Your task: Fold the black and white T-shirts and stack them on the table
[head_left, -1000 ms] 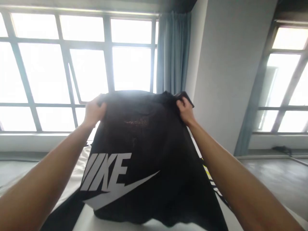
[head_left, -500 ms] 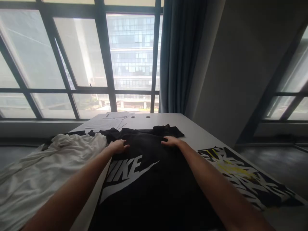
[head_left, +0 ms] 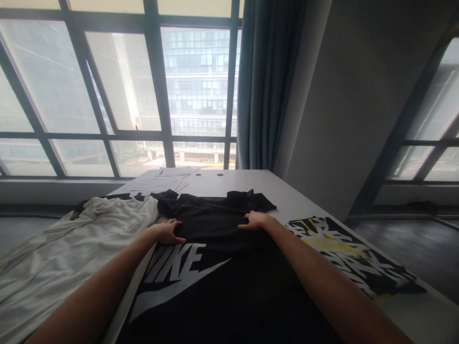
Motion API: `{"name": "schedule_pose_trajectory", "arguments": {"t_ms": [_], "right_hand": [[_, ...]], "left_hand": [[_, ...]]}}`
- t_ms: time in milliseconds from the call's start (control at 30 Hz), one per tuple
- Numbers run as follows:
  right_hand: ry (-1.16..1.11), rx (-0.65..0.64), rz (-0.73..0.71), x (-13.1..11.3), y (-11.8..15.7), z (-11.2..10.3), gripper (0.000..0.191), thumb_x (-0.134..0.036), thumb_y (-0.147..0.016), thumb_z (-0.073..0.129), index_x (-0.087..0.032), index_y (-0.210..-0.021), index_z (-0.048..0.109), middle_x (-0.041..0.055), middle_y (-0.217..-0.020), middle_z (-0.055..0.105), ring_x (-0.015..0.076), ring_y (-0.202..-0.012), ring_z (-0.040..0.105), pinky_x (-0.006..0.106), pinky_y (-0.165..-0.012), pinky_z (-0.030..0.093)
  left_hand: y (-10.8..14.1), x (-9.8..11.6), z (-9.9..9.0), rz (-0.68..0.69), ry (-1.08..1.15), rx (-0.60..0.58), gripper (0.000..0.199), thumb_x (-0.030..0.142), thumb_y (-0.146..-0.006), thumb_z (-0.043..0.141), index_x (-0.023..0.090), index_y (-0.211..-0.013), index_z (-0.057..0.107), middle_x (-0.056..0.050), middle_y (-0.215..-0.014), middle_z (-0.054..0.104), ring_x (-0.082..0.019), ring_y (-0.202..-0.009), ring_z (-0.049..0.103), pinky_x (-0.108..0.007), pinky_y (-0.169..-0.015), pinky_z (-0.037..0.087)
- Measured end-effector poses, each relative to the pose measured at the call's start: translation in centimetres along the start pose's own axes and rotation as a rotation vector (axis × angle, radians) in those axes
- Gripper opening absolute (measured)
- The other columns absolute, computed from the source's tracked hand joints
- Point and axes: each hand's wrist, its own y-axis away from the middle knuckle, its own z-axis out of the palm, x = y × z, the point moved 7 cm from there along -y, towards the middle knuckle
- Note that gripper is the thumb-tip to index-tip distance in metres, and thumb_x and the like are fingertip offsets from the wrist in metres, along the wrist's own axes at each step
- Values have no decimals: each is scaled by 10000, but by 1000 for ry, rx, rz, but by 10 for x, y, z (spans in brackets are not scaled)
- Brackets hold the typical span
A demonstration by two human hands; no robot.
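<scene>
A black T-shirt [head_left: 229,291] with a large white NIKE print lies spread in front of me, its sleeves and neck at the far end. On its left side rests my left hand [head_left: 167,231], thumb stretched well apart from the fingers. Opposite it, my right hand [head_left: 255,220] lies on the shirt's right side, with a gap between thumb and fingers. Both hands appear open against the cloth. Some outer fingers are hidden by the hands themselves. A crumpled white garment [head_left: 89,243] lies beside my left forearm.
The white table [head_left: 247,181] runs toward the window. Paper sheets [head_left: 158,180] lie at its far left. A folded black, white and yellow patterned garment [head_left: 351,253] sits by the right edge. A blue curtain [head_left: 263,86] hangs beyond the table.
Both hands have come slightly nearer to me over the shirt, and the print sits lower in view. The thumb-to-finger gaps look wider. The camera view has shifted a little.
</scene>
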Motion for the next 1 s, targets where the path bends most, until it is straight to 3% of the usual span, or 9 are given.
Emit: {"name": "schedule_pose_trajectory", "arguments": {"t_ms": [67, 200, 300, 367, 500, 633, 700, 800, 1000], "right_hand": [[17, -14, -54, -19, -6, -14, 582, -672, -767, 639, -240, -1145, 735, 138, -1267, 655, 345, -1173, 599, 437, -973, 462], [-50, 44, -106, -58, -30, -32, 381, -516, -857, 615, -241, -1084, 750, 106, -1139, 720, 288, -1074, 657, 361, -891, 507], [-95, 13, -74, -73, -57, -27, 371, -395, -882, 598, -229, -1196, 705, 103, -1238, 682, 270, -1164, 619, 349, -963, 484], [-95, 33, -41, -74, -75, -26, 500, -332, -900, 566, -226, -1389, 560, 118, -1432, 544, 280, -1331, 487, 408, -1064, 417], [-98, 133, 81, -62, -95, -26, 674, -318, -963, 456, -223, -1577, 194, 105, -1646, 141, 257, -1503, 165, 527, -1177, 222], [-14, 64, 13, -60, -84, -8, 672, -387, -960, 478, -206, -1563, 243, 83, -1651, 112, 260, -1511, 127, 543, -1199, 122], [16, 40, -30, -56, -70, -1, 652, -436, -948, 498, -213, -1535, 325, 78, -1639, 181, 277, -1505, 151, 552, -1197, 115], [11, 52, -30, -39, -47, 3, 618, -482, -931, 514, -218, -1483, 425, 99, -1606, 285, 299, -1478, 237, 560, -1178, 170], [-53, 142, 6, -1, -18, 13, 567, -522, -957, 448, -214, -1431, 499, 114, -1564, 371, 280, -1448, 306, 522, -1159, 225]], "left_hand": [[4, 11, -13, -8, -52, 47, 882, 741, -605, 689, 207, -1304, 627, -182, -1417, 537, -417, -1304, 475, -517, -1028, 412], [0, 42, -33, 22, -79, 359, 494, 567, -894, 495, 156, -1072, 705, -183, -1204, 637, -356, -1182, 558, -469, -973, 443], [-14, 51, -19, 57, -13, 345, 459, 522, -900, 519, 162, -1139, 673, -164, -1218, 636, -316, -1155, 579, -399, -932, 477], [-22, 46, -12, 42, 13, 331, 510, 556, -880, 541, 180, -1209, 644, -156, -1296, 613, -321, -1204, 556, -432, -989, 451], [-27, 22, -18, -11, -58, 353, 579, 551, -869, 561, 213, -1340, 568, -138, -1519, 445, -351, -1399, 373, -595, -1154, 203], [-30, -19, -36, -152, -168, 422, 575, 421, -887, 545, 182, -1408, 505, -162, -1573, 350, -344, -1455, 276, -625, -1161, 125], [-32, -42, -43, -239, -166, 451, 594, 409, -876, 539, 165, -1415, 491, -185, -1557, 368, -358, -1435, 306, -627, -1149, 158], [-37, -70, -52, -340, -73, 463, 594, 383, -829, 552, 148, -1374, 522, -214, -1431, 512, -382, -1345, 426, -580, -1087, 318], [-44, -105, -76, -484, 190, 452, 409, 287, -724, 600, 175, -1106, 693, -171, -1244, 657, -393, -1172, 573, -507, -934, 478]]}}
